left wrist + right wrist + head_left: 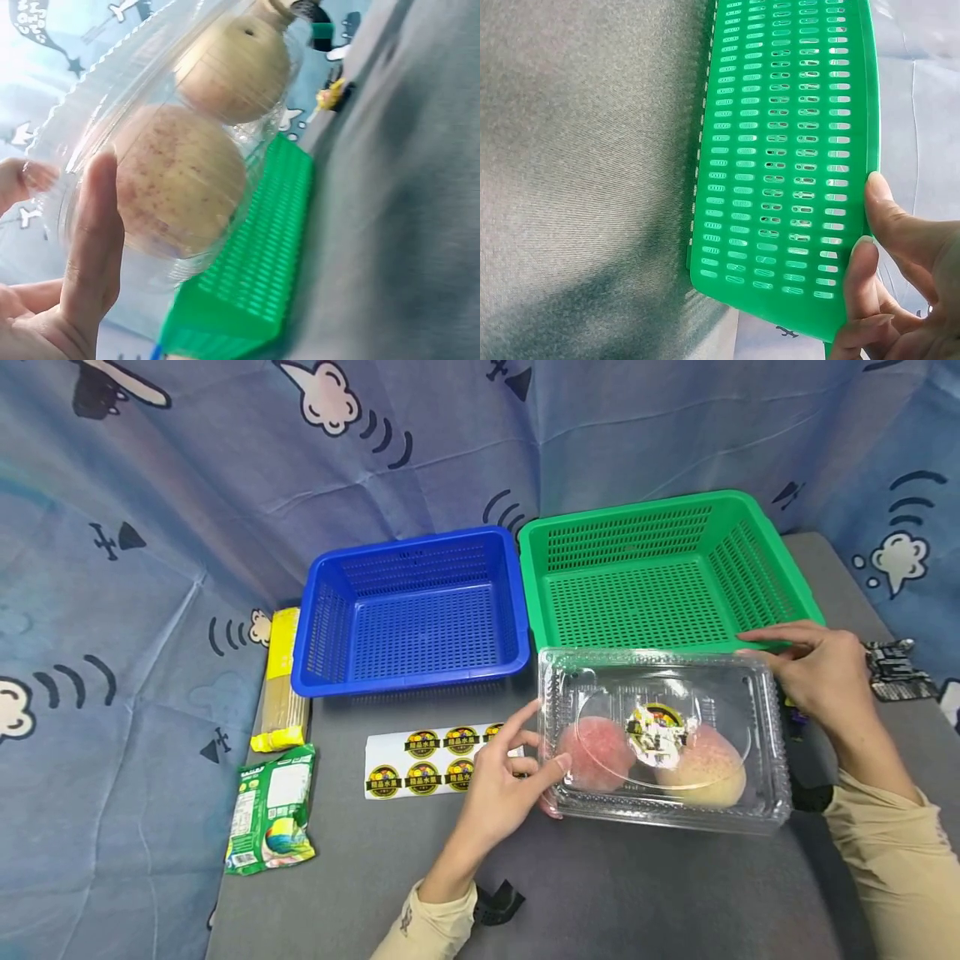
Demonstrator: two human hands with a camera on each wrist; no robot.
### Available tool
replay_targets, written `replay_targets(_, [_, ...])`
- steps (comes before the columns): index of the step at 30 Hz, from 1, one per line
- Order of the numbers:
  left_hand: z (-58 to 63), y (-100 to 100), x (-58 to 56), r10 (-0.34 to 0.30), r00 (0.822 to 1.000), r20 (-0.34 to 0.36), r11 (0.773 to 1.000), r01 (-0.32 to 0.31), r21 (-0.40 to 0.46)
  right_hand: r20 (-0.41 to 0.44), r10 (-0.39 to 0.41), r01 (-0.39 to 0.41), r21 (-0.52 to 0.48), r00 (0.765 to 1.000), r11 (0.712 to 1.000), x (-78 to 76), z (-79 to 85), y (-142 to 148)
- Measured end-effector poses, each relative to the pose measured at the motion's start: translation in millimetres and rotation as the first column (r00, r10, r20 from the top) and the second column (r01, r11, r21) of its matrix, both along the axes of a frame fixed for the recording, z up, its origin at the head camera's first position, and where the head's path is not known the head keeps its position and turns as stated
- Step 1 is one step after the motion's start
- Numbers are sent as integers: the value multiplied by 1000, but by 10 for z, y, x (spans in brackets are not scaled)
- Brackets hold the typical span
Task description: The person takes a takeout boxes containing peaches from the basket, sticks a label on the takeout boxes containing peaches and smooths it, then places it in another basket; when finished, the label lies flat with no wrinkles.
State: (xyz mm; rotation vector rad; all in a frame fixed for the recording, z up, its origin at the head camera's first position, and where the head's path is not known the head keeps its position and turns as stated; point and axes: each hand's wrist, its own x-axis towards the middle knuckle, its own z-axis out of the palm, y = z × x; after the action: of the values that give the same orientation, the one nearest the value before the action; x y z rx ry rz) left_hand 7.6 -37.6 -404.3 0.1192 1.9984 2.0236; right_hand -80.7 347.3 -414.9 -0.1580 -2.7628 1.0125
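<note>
A clear plastic clamshell box (777, 752) is held up by its left end in my left hand (504, 793), thumb on one side and fingers on the other. Inside lie a pink peach (595, 755) and a yellowish peach (712, 770). A round black-and-gold sticker (657, 720) shows on the box, partly washed out by glare. My right hand (828, 672) pinches the front rim of the green basket (780, 564) near its right corner. The right wrist view shows thumb and forefinger (862, 274) on either side of that rim.
Left of the green basket stands a blue basket (307, 610). A sheet of stickers (405, 764) lies in front of it. At the left are a yellow-ended pack (283, 693) and a green packet (273, 814). A black-and-silver item (896, 670) sits far right.
</note>
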Motion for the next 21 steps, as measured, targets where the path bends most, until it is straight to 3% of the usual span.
replay_targets(10, [201, 57, -363, 75, 997, -21, 989, -72, 126, -30, -43, 42, -41, 999, 998, -59, -19, 9])
replay_targets(21, [282, 229, -847, 115, 993, -34, 981, -108, 161, 2, -16, 16, -39, 1000, 999, -26, 5, 21])
